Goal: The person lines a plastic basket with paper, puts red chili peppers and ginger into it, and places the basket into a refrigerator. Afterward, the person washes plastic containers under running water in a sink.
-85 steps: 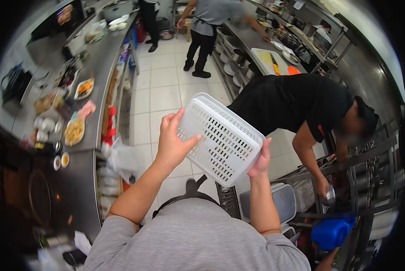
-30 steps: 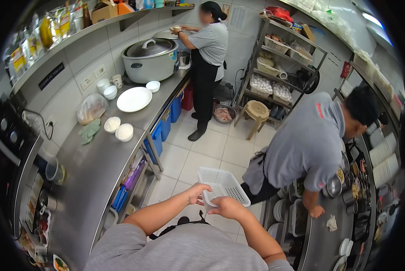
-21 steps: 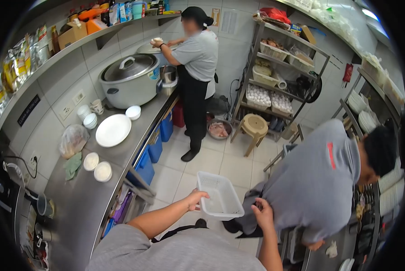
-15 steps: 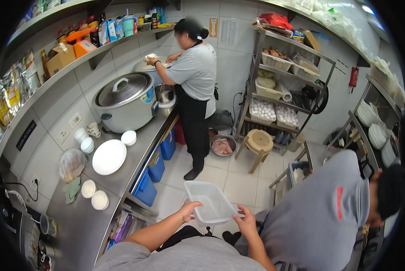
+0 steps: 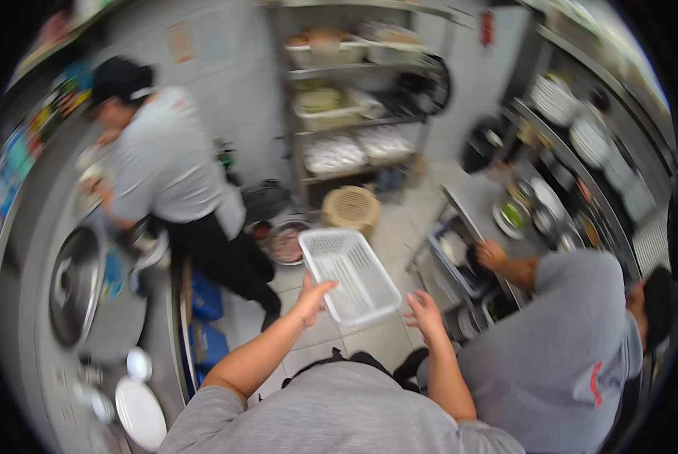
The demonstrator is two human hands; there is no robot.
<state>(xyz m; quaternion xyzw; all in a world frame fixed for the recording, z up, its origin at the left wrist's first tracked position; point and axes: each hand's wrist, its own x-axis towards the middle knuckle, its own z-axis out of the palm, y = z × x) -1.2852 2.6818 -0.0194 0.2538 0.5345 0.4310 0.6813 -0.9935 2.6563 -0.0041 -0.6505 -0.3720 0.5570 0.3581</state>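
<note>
A translucent white plastic basket (image 5: 346, 272) with perforated sides is held out in front of me, tilted so its inside shows. My left hand (image 5: 311, 300) grips its left side, thumb over the rim. On the other side, my right hand (image 5: 426, 312) is just off the basket's right edge, fingers apart and holding nothing. Beyond the basket, a beige plastic stool (image 5: 351, 208) and a metal bowl of what looks like raw meat (image 5: 287, 242) are on the tiled floor.
A co-worker (image 5: 172, 159) stands at the left counter beside a big rice cooker (image 5: 100, 280). Another person (image 5: 543, 348) bends close on my right, near a steel table (image 5: 490, 198) with bowls. A shelf rack (image 5: 354, 129) holding bins and eggs stands against the back wall.
My view has swung right and blurred. The basket has moved up and away from my body. My right hand has let go of it; my left hand still holds on.
</note>
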